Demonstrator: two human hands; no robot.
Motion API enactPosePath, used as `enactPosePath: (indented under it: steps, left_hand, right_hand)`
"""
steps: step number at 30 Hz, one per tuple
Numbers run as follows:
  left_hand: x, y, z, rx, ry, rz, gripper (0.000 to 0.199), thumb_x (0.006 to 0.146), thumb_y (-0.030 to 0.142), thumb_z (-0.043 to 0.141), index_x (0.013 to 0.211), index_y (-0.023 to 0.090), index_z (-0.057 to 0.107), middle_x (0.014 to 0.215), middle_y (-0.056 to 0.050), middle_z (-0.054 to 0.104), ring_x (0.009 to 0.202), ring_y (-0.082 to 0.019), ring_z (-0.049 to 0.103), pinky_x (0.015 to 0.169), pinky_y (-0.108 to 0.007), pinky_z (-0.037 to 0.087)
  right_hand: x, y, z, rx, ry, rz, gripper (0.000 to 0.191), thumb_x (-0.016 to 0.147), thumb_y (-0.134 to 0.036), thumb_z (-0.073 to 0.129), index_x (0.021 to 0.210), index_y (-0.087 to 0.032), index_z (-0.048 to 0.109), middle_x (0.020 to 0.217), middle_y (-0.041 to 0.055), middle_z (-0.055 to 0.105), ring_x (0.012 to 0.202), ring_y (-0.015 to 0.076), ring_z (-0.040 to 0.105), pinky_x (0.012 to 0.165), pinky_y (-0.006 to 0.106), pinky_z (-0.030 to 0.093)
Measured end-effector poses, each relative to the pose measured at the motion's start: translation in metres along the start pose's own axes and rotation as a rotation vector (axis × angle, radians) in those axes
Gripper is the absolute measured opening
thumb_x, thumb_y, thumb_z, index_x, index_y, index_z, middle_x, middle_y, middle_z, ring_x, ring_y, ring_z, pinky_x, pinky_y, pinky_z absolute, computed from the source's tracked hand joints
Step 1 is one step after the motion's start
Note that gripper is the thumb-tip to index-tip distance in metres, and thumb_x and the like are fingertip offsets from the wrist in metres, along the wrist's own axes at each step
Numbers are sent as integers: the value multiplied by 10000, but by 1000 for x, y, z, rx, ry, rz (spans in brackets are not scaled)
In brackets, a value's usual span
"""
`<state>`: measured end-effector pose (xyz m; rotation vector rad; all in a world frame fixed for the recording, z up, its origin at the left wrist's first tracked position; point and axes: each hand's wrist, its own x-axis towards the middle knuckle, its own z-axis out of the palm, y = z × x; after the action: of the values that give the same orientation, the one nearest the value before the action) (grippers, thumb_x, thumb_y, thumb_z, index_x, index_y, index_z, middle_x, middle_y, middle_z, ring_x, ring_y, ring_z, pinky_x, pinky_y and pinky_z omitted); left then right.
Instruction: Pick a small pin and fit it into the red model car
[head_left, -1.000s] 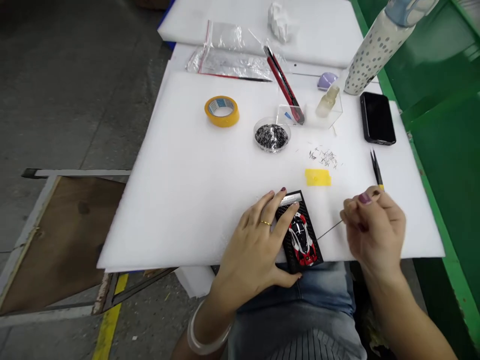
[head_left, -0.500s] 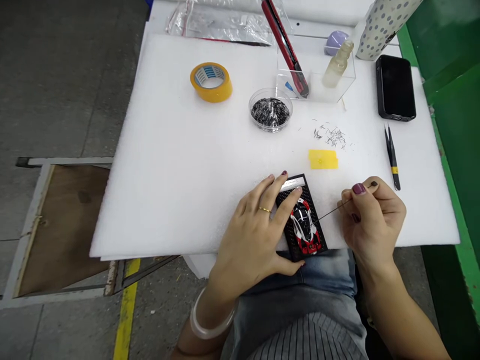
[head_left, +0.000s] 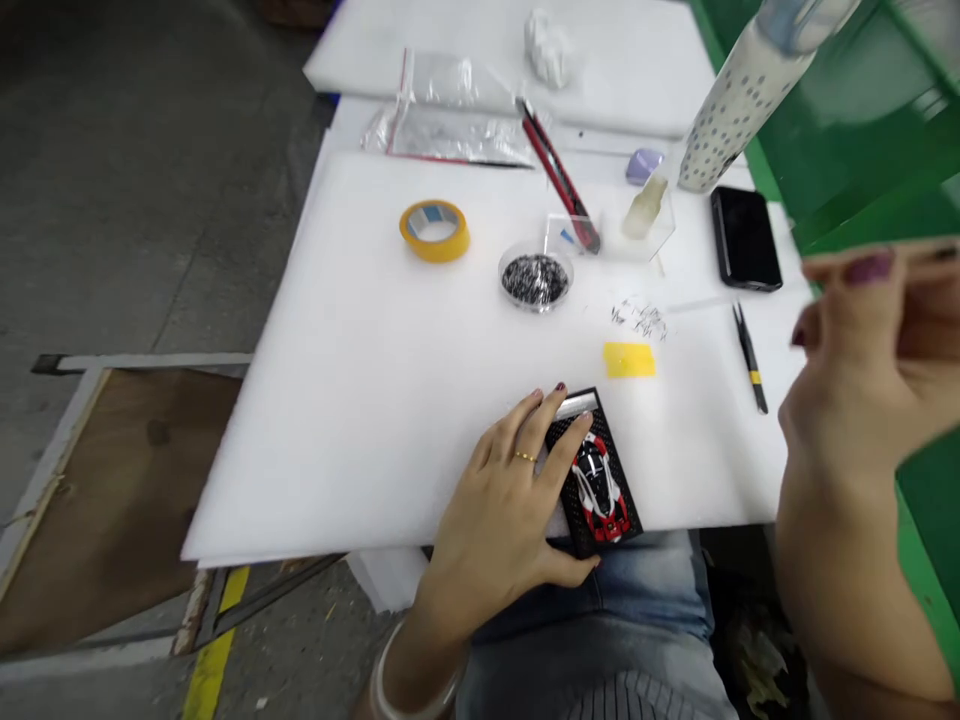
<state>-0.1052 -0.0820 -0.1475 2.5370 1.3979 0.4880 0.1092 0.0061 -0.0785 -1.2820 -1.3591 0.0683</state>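
My left hand (head_left: 510, 500) lies flat on the white foam sheet (head_left: 375, 380), its fingers pressing the left edge of a black carbon-pattern base (head_left: 571, 440). A small red, white and black model car (head_left: 597, 485) sits on that base. My right hand (head_left: 862, 370) is lifted up at the right, blurred and close to the camera, with thumb and fingers pinched together. A faint streak of the thin needle tool (head_left: 694, 303) reaches left from it. Black tweezers (head_left: 750, 360) lie below that hand on the foam.
A yellow tab (head_left: 630, 360), scattered tiny pins (head_left: 641, 318), a dish of pins (head_left: 535, 278), a tape roll (head_left: 435, 230), a phone (head_left: 745, 238), a red utility knife (head_left: 562, 175) leaning in a clear box (head_left: 637, 238), a spotted bottle (head_left: 739, 95) and plastic bags (head_left: 450, 120).
My right hand has risen from beside the car, up and to the right, towards the camera. The left hand stays on the base. The view has tilted upward.
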Motion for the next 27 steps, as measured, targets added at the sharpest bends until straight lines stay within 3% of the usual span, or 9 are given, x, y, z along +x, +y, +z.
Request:
enactPosePath:
  steps: [5,9,11,13,17,19,21,24,27]
  left_hand:
    - [1,0,2,15,29,14,1296,403,613,939,1479,128,405,1562,-211,404,1390,-400,389,1047,-514,461]
    - [1,0,2,35,59,37,1315,377,646,934,1464,113,421,1536,-223,434,1363,-401,413,1015,-506,480]
    - [1,0,3,35,63,34,1320,368,641,938,1465,117,421,1537,-220,435,1364,-400,413,1014,-510,481]
    - [1,0,3,29,57,22,1310,372,609,947,1468,122,419,1546,-216,425,1376,-399,405,1019,-515,478]
    - [0,0,3,43,69,32,1280,385,593,940,1458,117,428,1534,-221,436,1363,-402,413,1000,-518,482]
    - [1,0,3,60,82,39,1265,394,591,929,1454,114,429,1528,-224,441,1355,-400,416,992,-509,482]
    - [2,-1,3,80,83,45,1258,398,593,918,1450,107,429,1521,-229,445,1347,-398,417,987,-500,480]
    - [2,-1,3,108,81,61,1277,380,634,902,1441,97,436,1505,-240,456,1331,-399,421,979,-491,473]
    - [1,-1,2,122,70,64,1294,376,653,892,1449,97,428,1512,-239,448,1340,-397,411,977,-483,462]
  right_hand:
    - [82,24,46,-148,-191,-217,289,973,-380,592,721,-248,543,622,-6,463,588,146,392,611,335,327]
    - [98,42,70,-266,-277,-222,223,958,-339,593,772,-214,607,631,-17,507,585,129,421,624,309,342]
    - [96,51,58,-337,-391,-206,185,936,-389,617,905,-214,668,661,-7,574,593,148,484,624,310,360]
    - [89,62,31,-456,-517,-173,286,902,-429,650,1106,-228,662,664,-5,608,576,172,511,604,311,373]
    - [60,84,-36,-815,-730,-65,544,835,-372,678,1335,-183,581,538,-27,542,427,167,393,489,293,300]
    - [42,88,-56,-852,-897,-13,611,868,-296,584,1464,-194,499,522,-38,534,405,170,392,462,282,269]
    - [26,87,-63,-806,-991,-2,630,877,-222,490,1507,-229,468,571,-31,574,444,177,454,468,279,280]
    - [14,82,-59,-782,-940,-3,547,875,-233,460,1406,-223,590,594,-18,583,484,177,480,490,286,290]
    - [15,83,-52,-734,-902,14,567,851,-244,480,1403,-218,604,502,-50,481,439,164,403,497,292,269]
